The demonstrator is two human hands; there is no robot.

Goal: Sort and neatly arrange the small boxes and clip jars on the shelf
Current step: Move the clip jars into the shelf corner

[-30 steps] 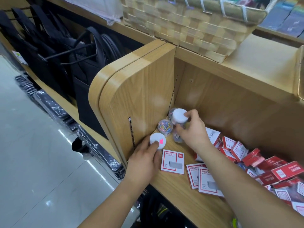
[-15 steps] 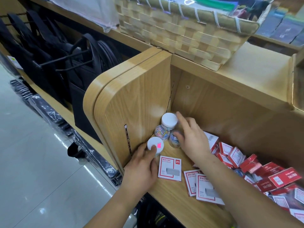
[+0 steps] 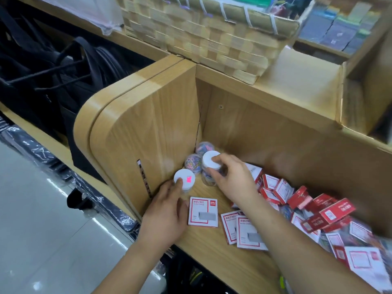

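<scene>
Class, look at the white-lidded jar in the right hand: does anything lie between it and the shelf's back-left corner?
Yes. Two clear jars of coloured clips fill that corner against the side panel, the nearer clip jar in front of the farther clip jar. The right hand grips the white-lidded jar right beside them.

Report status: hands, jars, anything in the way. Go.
Left hand fingertips on pink-sticker jar. Right hand grips white-lidded jar, beside two clip jars in the corner. Red boxes heaped loose at right.
</scene>
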